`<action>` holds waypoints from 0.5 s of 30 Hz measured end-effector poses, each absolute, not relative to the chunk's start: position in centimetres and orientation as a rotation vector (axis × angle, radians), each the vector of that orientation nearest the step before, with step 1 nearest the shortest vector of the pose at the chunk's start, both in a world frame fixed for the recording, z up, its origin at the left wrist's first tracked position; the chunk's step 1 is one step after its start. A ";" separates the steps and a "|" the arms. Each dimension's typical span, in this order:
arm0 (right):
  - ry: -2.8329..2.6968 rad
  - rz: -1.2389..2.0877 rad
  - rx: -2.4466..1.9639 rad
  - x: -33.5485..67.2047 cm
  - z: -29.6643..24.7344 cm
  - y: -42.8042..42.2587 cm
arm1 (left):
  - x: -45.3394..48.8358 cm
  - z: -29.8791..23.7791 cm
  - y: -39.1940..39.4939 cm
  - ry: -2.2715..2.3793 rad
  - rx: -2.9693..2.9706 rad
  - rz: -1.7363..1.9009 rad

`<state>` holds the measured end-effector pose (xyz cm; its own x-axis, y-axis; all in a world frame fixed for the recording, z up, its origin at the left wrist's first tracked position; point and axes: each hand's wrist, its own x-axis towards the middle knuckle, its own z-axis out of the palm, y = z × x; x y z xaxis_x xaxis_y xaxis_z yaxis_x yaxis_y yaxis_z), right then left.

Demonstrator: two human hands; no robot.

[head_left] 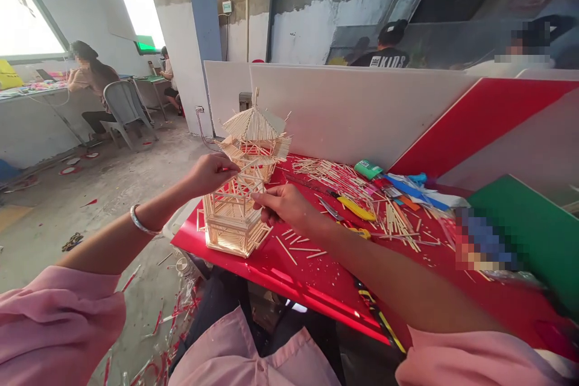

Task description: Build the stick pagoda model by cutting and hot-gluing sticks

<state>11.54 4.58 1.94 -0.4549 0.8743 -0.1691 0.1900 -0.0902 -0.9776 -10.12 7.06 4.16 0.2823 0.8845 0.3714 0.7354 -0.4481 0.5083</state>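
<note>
A hexagonal wooden-stick pagoda model stands upright at the near left corner of the red table. Its lower part has a railed base, with an open stick frame above. Just behind it rises a tiered stick roof; whether the two parts join, I cannot tell. My left hand is closed in a pinch at the upper left of the frame, on a thin wooden stick. From the right, my right hand pinches the frame's side, thumb and forefinger together and other fingers curled.
On the red table lie loose sticks, a yellow-handled cutter, pliers and a green packet. A white partition stands behind. Other people sit farther off. Scraps litter the floor at left.
</note>
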 end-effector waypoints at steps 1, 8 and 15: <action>-1.622 1.592 -1.172 11.4 2.1 4.6 | -10.1 4.1 7.2 1.486 2.319 0.901; -1.607 1.605 -1.190 10.3 2.8 4.1 | -10.4 4.2 7.7 1.439 2.297 0.889; -1.607 1.586 -1.201 10.0 2.6 3.5 | -10.8 4.2 7.7 1.394 2.223 0.870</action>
